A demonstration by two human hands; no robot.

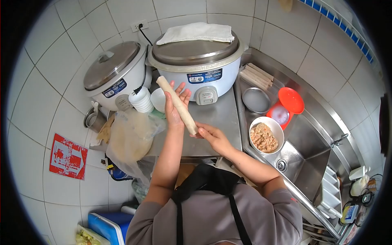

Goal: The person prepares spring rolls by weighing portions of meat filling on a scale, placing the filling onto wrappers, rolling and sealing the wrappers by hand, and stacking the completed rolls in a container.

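A long pale uncooked spring roll (178, 104) is held up at a slant over the steel counter. It lies along the palm of my left hand (174, 114), with the thumb over its near side and the fingers curled loosely beyond it. My right hand (210, 136) pinches the lower end between thumb and fingers. Below and left of my left hand, a clear plastic bag holds a stack of round wrappers (132, 134). Several finished rolls (256, 76) rest at the back of the sink area. A white bowl (254, 122) of ground filling (265, 138) stands to the right.
Two rice cookers (218, 83) stand against the tiled wall, the larger with a folded white cloth (196, 33) on its lid. Stacked white bowls (141, 100) sit between them. A metal dish (256, 100) and red containers (290, 100) lie near the sink (304, 157).
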